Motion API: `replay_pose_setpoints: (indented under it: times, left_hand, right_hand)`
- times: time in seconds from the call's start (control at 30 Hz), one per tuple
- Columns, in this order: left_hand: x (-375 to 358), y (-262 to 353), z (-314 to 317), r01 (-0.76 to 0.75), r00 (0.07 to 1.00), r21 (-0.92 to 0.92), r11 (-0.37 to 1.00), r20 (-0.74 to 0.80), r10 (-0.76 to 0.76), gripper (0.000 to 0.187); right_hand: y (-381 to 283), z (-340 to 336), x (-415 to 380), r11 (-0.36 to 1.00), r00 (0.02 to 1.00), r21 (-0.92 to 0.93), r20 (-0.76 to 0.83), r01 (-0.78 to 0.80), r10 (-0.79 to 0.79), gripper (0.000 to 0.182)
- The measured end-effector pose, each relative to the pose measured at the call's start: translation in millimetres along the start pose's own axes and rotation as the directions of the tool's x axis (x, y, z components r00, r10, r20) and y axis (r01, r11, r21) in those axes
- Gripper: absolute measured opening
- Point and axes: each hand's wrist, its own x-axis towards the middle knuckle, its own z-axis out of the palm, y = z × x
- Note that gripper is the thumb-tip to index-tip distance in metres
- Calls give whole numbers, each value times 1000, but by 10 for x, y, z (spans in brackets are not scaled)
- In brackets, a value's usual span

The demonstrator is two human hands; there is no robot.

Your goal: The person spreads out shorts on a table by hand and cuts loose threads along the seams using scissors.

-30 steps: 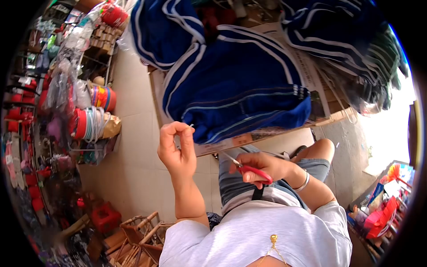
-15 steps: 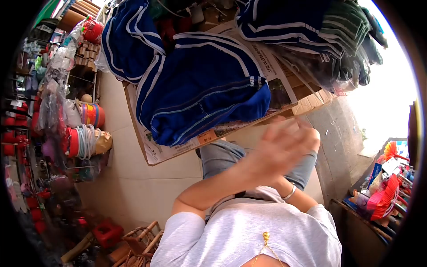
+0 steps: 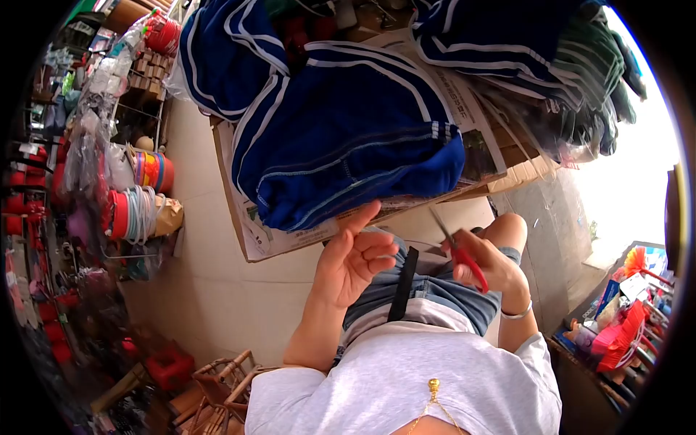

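Observation:
In my right hand is a pair of scissors with red handles, its blades pointing up and away over my lap. My left hand is raised just short of the table edge, palm turned up. Its index finger stretches out while the others are loosely curled, and nothing shows in it. Beyond it lies a folded blue garment with white stripes, resting on newspaper over a cardboard sheet. A black strap lies across my lap.
More blue striped garments and a stack of green striped cloth lie at the back right. Crowded shelves line the left. A wicker seat is at the lower left, and a box of brushes stands right.
My hands were together and blurred over my lap; they have come apart. The scissors now show in my right hand, and my left has moved left. The view has shifted slightly.

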Motion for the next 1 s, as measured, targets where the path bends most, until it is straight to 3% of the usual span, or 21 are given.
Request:
replay_pose_setpoints:
  times: [0.03, 0.1, 0.17, 0.23, 0.3, 0.37, 0.43, 0.5, 0.63, 0.7, 0.73, 0.83, 0.97, 1.0]
  left_hand:
    - [91, 32, 98, 13, 1000, -69, 998, 9, -12, 58]
    - [249, 32, 180, 4, 999, -109, 994, -32, -7, 54]
    - [397, 2, 192, 70, 978, -199, 977, -178, -106, 48]
    - [517, -15, 297, 58, 980, -302, 951, -165, -112, 43]
    - [621, -76, 339, 54, 982, -402, 914, -143, -121, 37]
    - [724, -138, 307, -87, 982, -400, 913, -190, 11, 32]
    - [719, -199, 309, -111, 991, -356, 928, -108, 77, 27]
    - [671, -239, 340, -152, 988, -223, 963, -19, 152, 30]
    - [525, -346, 155, -126, 992, -105, 986, -46, 122, 38]
    - [488, -393, -45, -139, 978, -150, 979, 135, 160, 36]
    - [453, -413, -58, -130, 979, -150, 980, 138, 151, 36]
    - [406, -423, -85, -123, 990, -86, 989, -76, 116, 32]
    - [391, -389, -76, -142, 989, -42, 989, 24, 143, 35]
    - [384, -392, -63, -141, 990, -29, 990, 17, 142, 36]
  right_hand:
    - [6, -49, -17, 963, 997, -262, 75, 56, -37, 66]
    - [-109, -73, -123, 942, 993, -327, 112, 78, -43, 59]
    - [-171, -131, -230, 995, 993, -98, 119, 26, -14, 59]
    - [-290, 0, -173, 903, 948, 342, -271, 258, -168, 60]
    - [-395, -77, -69, 880, 896, 326, -395, 345, -205, 61]
    - [-542, -70, 56, 870, 851, 332, -499, 364, -166, 62]
    - [-541, -41, 173, 892, 816, 296, -565, 341, -124, 60]
    - [-511, 18, 354, 834, 802, 330, -561, 443, -204, 59]
    - [-586, 105, 511, 861, 790, 347, -605, 371, -96, 52]
    - [-557, 146, 620, 896, 769, 274, -631, 350, -108, 53]
    - [-525, 168, 649, 880, 768, 308, -634, 362, -94, 52]
    - [-513, 140, 628, 820, 788, 413, -612, 396, -72, 49]
    - [-481, 113, 586, 740, 794, 518, -606, 429, -36, 48]
    - [-548, 145, 578, 788, 781, 504, -622, 354, 46, 48]
